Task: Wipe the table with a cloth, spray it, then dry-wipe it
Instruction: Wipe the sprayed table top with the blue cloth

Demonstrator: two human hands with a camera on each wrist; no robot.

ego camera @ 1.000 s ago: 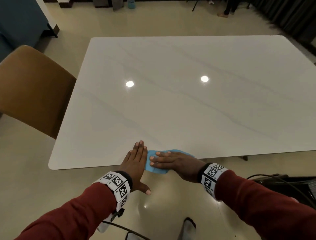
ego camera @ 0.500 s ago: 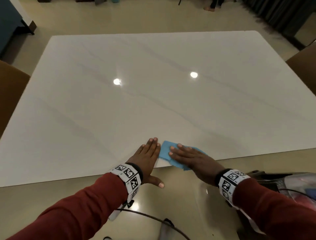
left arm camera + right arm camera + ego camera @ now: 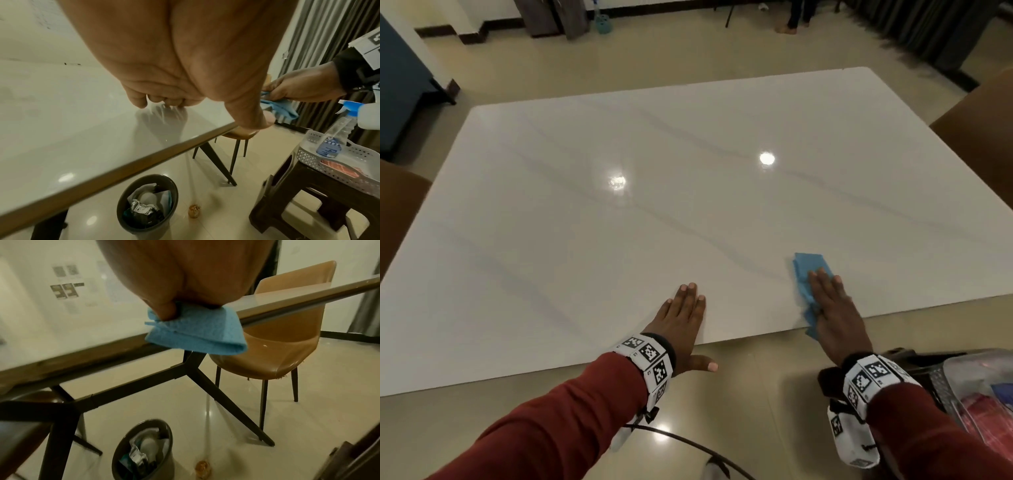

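A folded blue cloth [image 3: 808, 270] lies near the front edge of the white marble table [image 3: 654, 205], its near end hanging over that edge [image 3: 195, 335]. My right hand [image 3: 828, 301] lies flat on it, fingers straight, pressing it down. My left hand [image 3: 685, 315] rests flat on the bare tabletop to the left of the cloth, fingers straight, thumb sticking out past the table's edge [image 3: 252, 116]. A clear spray bottle [image 3: 337, 133] with a blue-and-white head lies in a white basket [image 3: 320, 155] on a dark stool at my right.
Brown chairs stand at the right end [image 3: 287, 337] and the left end [image 3: 397, 212] of the table. Under the front edge stands a grey bin [image 3: 148, 204] with rubbish. The dark stool [image 3: 308, 203] is close on my right. A person's feet [image 3: 791, 24] show far behind.
My right hand has slid the cloth to the right along the front edge, away from the left hand. The left hand has stayed flat on the table. The head view has lifted.
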